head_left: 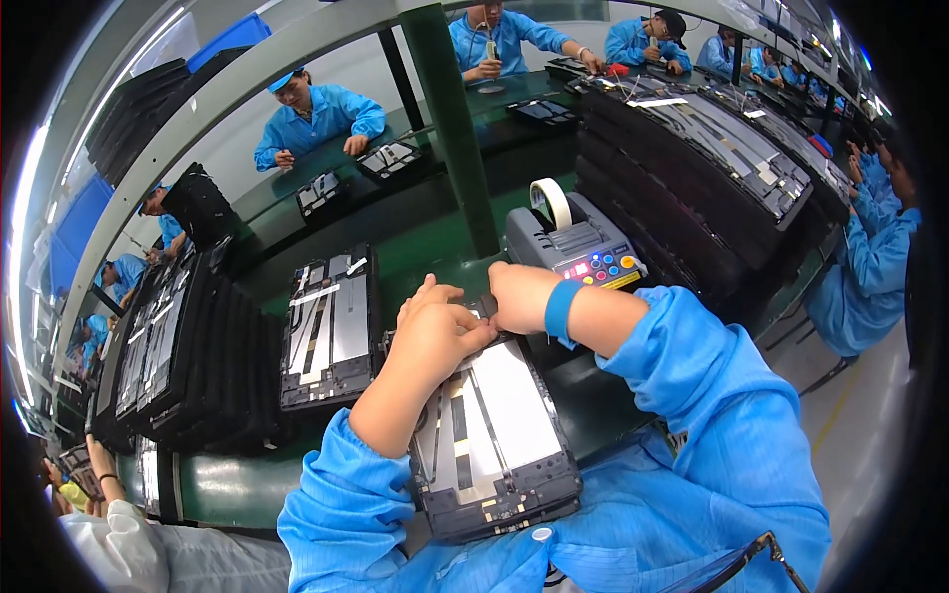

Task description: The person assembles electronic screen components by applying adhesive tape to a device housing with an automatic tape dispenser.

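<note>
In front of me lies an opened tablet (pixel 519 410), its near end close to my body. Its silver panels, dark cables and black lower edge with small parts face up. Both hands meet over its far end. My left hand (pixel 435 331) has thumb and forefinger pinched together there, other fingers bent above. My right hand (pixel 522 296), with a blue band on the wrist, is closed with its fingertips down beside the left thumb. What the fingertips grip is hidden. Just beyond my right hand stands a grey tape dispenser (pixel 583 242) with a white tape roll (pixel 550 205).
Another opened tablet (pixel 331 331) lies left of my hands. Farther left rises a stack of black trays (pixel 227 366) with tablets on top. A tall tray stack (pixel 652 188) stands at right. A green post (pixel 450 119) rises ahead. Co-workers in blue (pixel 321 119) sit across the bench.
</note>
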